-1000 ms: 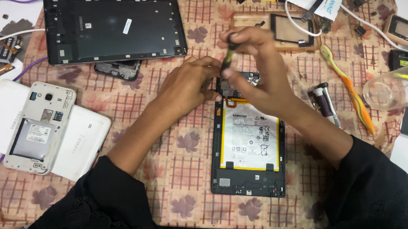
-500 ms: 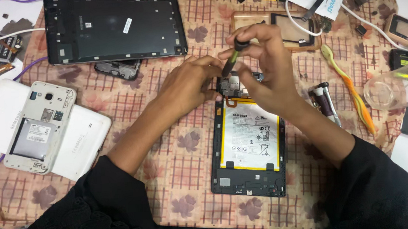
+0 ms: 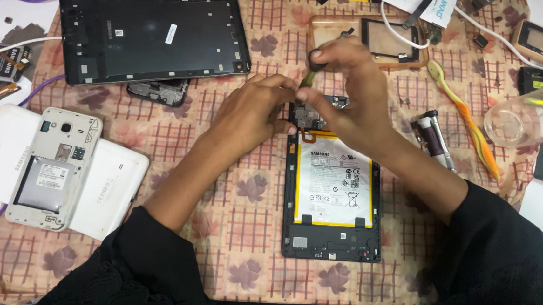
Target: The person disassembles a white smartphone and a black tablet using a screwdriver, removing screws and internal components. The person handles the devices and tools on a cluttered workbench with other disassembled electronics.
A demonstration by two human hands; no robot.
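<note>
Overhead, right hand (image 3: 350, 96) pinching screwdriver (image 3: 309, 74), left hand (image 3: 253, 112) steadying opened tablet (image 3: 331, 193), toothbrush (image 3: 467, 120) alongside

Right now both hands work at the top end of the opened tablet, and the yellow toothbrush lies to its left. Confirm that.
Not quite. The head view shows the left hand and right hand at the top end of the opened tablet, but the yellow toothbrush lies to its right, not its left.
</note>
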